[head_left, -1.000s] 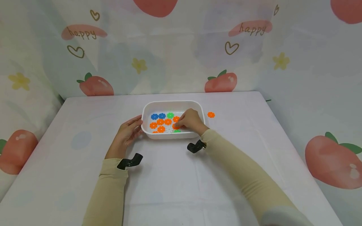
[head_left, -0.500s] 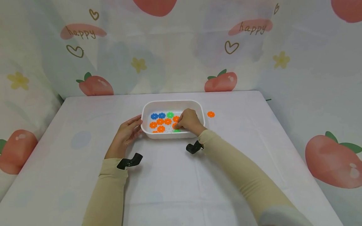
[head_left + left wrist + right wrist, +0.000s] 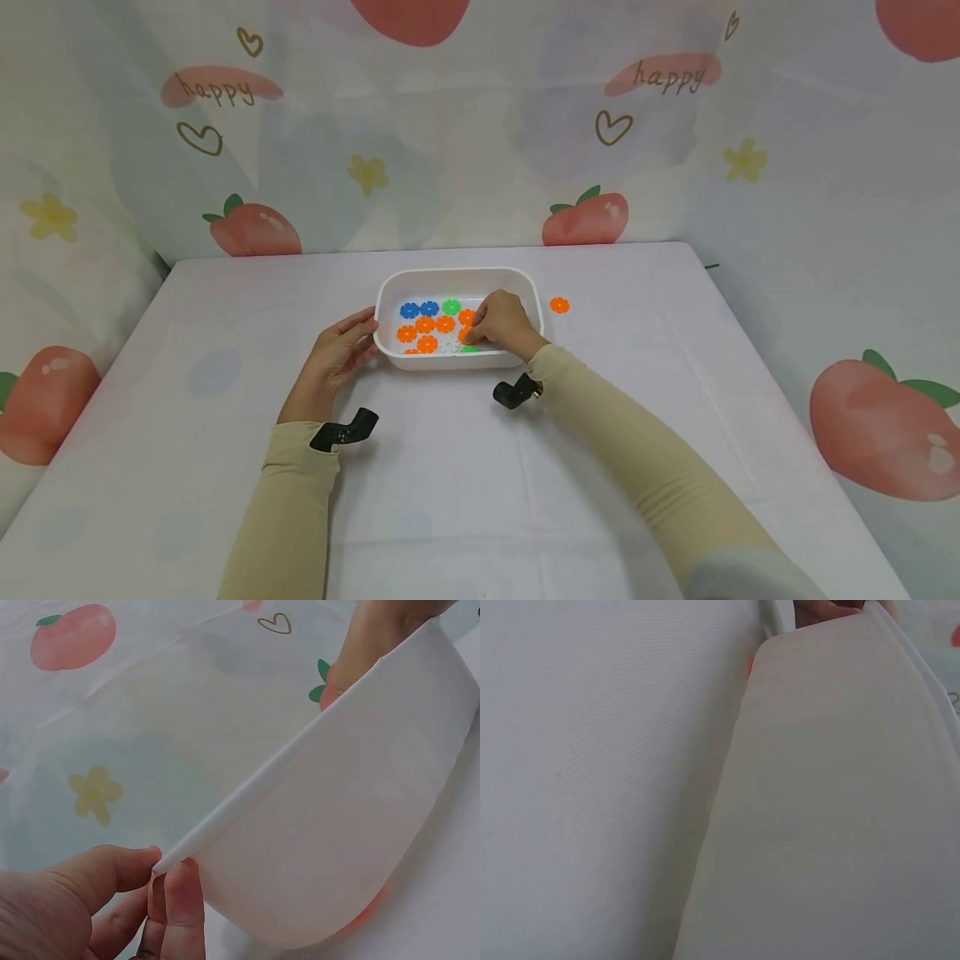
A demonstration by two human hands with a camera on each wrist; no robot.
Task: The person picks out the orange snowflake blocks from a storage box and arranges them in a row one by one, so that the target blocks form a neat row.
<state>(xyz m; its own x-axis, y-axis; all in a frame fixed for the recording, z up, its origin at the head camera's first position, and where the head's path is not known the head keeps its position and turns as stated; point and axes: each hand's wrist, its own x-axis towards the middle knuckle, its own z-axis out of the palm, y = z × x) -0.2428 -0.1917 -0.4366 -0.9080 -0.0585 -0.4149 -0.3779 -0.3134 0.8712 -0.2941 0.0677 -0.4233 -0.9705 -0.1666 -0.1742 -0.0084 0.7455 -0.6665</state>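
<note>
A white plastic tray (image 3: 457, 362) stands on the table, holding several flower-shaped plastic discs, orange (image 3: 425, 324), blue (image 3: 409, 310), green (image 3: 452, 307) and whitish. My left hand (image 3: 341, 354) grips its left end; in the left wrist view the thumb (image 3: 127, 862) lies at the rim with fingers below. Reaching over the front wall, my right hand (image 3: 507, 320) has its fingers curled down to an orange disc (image 3: 465, 336) and pinches it. Fingertips partly cover that disc. In the right wrist view the tray wall (image 3: 832, 765) hides the right fingers.
One orange flower disc (image 3: 559, 305) lies on the white tablecloth (image 3: 435, 467) just right of the tray. Behind the table hangs a printed backdrop (image 3: 465, 167) with fruit and flowers. A black wrist camera (image 3: 345, 430) is strapped to each forearm.
My right hand and forearm have shifted very slightly left, with the fingers staying at the same orange disc. The left hand and the tray look unmoved.
</note>
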